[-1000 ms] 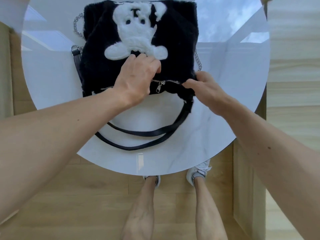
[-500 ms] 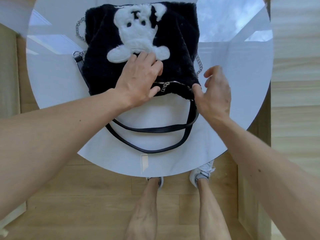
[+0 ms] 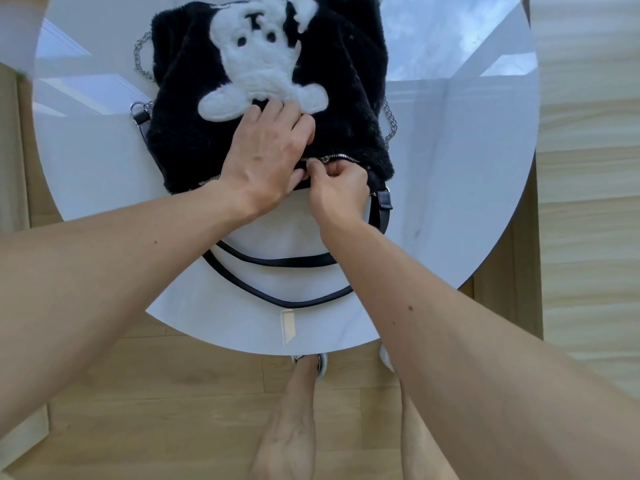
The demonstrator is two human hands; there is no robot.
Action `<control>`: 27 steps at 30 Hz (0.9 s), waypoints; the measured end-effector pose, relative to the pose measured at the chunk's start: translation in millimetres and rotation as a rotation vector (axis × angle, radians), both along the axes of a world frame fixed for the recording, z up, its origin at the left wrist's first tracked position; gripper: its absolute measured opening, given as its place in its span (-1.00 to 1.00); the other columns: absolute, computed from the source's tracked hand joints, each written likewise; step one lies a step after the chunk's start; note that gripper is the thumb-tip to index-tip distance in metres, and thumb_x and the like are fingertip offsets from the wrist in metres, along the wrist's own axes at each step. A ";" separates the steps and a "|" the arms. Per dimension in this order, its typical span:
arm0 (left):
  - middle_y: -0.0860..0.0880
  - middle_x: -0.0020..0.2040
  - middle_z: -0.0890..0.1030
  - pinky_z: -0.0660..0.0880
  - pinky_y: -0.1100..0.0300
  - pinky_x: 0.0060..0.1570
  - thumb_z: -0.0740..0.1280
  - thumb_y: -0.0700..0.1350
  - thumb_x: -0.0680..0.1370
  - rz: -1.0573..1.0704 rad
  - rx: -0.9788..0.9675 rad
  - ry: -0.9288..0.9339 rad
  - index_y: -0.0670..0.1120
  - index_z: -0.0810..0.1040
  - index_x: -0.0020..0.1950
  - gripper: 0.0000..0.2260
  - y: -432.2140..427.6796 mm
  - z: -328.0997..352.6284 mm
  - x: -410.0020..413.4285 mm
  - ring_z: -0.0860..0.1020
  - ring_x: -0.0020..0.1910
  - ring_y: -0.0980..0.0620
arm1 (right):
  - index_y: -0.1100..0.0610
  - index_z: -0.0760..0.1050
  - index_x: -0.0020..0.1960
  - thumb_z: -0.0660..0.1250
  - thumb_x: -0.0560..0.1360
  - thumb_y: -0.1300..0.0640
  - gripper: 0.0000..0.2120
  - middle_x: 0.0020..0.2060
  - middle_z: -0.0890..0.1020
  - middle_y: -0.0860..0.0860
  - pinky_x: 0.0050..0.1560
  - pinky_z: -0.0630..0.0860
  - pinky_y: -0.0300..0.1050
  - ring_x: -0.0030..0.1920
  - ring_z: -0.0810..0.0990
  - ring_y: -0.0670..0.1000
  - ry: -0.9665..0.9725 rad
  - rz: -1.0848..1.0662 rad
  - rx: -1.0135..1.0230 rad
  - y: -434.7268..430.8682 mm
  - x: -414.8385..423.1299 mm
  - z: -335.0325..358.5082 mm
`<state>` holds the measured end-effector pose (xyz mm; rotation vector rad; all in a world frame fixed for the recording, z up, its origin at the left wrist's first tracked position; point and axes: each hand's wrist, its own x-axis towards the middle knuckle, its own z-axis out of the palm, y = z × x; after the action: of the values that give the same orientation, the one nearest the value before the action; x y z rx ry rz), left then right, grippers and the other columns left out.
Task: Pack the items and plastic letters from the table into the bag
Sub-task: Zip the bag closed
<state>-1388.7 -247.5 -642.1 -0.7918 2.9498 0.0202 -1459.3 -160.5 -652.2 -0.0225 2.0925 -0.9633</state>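
Observation:
A black fluffy bag (image 3: 346, 81) with a white bear patch (image 3: 263, 64) lies flat on the round white table (image 3: 467, 168). Its zipper (image 3: 343, 156) runs along the near edge. My left hand (image 3: 270, 154) presses flat on the bag just below the bear patch. My right hand (image 3: 337, 188) pinches the zipper pull at the middle of the near edge. No loose items or plastic letters show on the table.
The bag's black strap (image 3: 277, 282) loops over the near part of the table. A silver chain (image 3: 389, 119) hangs at each side of the bag. Wooden floor (image 3: 156, 393) and my legs and shoes lie below the table's near edge.
My right hand let go of the bag's right corner, opened, then came left and pinched the zipper pull. My left hand stayed pressed on the bag.

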 end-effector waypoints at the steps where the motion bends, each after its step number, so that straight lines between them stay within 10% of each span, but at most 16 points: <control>1: -0.12 0.06 0.49 0.37 -0.03 0.04 0.47 -0.01 0.43 0.000 -0.010 -0.008 -0.12 0.46 0.13 -0.63 -0.3 -0.2 -0.1 0.46 0.05 -0.15 | 0.08 0.42 -0.34 0.33 0.53 0.00 -0.69 -0.38 0.53 -0.04 -0.19 0.49 -0.04 -0.32 0.50 0.04 0.033 0.041 0.014 -0.7 -2.5 1.9; 8: -0.08 -0.03 0.56 0.38 -0.07 0.06 0.41 -0.08 0.45 -0.021 -0.063 -0.011 -0.12 0.50 0.09 -0.74 1.4 0.1 3.2 0.51 0.02 -0.14 | 0.08 0.46 -0.14 0.01 0.68 -0.07 -0.62 -0.20 0.59 0.11 -0.21 0.31 0.01 -0.23 0.44 0.23 0.587 0.673 0.163 34.9 -20.8 7.1; 19: -0.03 -0.16 0.58 0.34 -0.04 0.07 0.36 -0.13 0.44 0.001 0.045 0.028 -0.11 0.54 -0.04 -0.87 -4.6 5.6 2.2 0.51 -0.09 -0.10 | 0.07 0.35 -0.17 0.03 0.68 -0.07 -0.66 -0.32 0.40 -0.02 -0.28 0.21 -0.03 -0.30 0.38 0.17 0.767 0.635 0.274 37.7 -28.6 1.1; 27: -0.02 -0.06 0.49 0.34 0.00 0.14 0.36 -0.02 0.46 -0.055 0.186 0.148 -0.11 0.53 0.05 -0.76 -13.2 10.0 17.5 0.48 0.04 -0.10 | 0.01 0.54 -0.11 0.20 0.57 -0.26 -0.63 -0.26 0.63 -0.05 -0.26 0.35 -0.09 -0.20 0.59 0.11 0.856 0.832 0.181 69.1 -38.7 -5.5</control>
<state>-1371.2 -260.7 -632.0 -0.7116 3.0463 0.3596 -1498.1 -91.4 -657.7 -1.2949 2.5146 -0.2337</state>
